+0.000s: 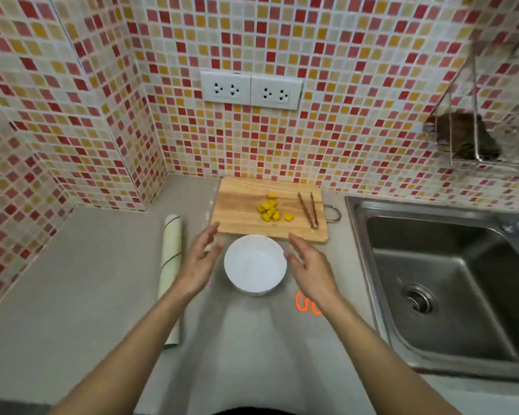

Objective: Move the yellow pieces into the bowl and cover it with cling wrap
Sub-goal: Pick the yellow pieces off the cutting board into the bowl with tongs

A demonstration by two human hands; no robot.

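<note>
Several yellow pieces (271,210) lie in a loose pile on a wooden cutting board (240,206) at the back of the counter. A white bowl (254,264) stands just in front of the board and holds nothing. My left hand (199,261) is open at the bowl's left side, fingers spread, not touching it. My right hand (309,268) is open at the bowl's right side, close to the rim. A roll of cling wrap (170,271) lies lengthwise on the counter left of my left arm.
Brown tongs (308,209) rest on the board's right part. A steel sink (450,283) fills the right side. Orange rubber bands (306,304) lie under my right wrist. A wire rack (474,136) hangs on the tiled wall; sockets (250,89) sit above the board.
</note>
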